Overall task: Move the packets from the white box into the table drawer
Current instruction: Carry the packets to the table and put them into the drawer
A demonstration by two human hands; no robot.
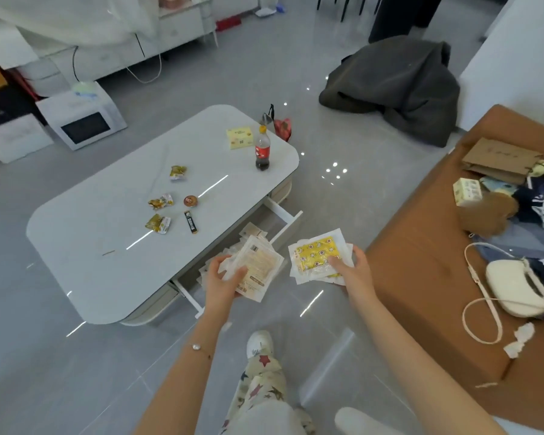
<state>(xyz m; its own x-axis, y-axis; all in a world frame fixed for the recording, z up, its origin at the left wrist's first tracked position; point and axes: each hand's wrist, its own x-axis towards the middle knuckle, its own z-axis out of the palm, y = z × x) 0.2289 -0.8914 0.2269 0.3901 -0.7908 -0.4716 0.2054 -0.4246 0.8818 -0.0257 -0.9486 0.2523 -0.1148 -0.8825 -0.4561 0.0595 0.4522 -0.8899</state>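
My left hand (222, 282) grips a stack of flat white packets (259, 262), held just above the open table drawer (285, 216). More packets (252, 232) lie inside the drawer behind that stack. My right hand (350, 268) holds a second stack of packets, its top one yellow-patterned (318, 254), to the right of the drawer over the floor. The drawer is pulled out from the near side of the white coffee table (113, 246). I cannot see a white box beside my hands.
On the table lie several snack wrappers (161, 211), a dark stick sachet (191, 221), a cola bottle (262, 150) and a yellow box (240, 137). A brown sofa (421, 262) with a white bag (518, 287) stands right. A dark coat (396, 89) lies on the floor.
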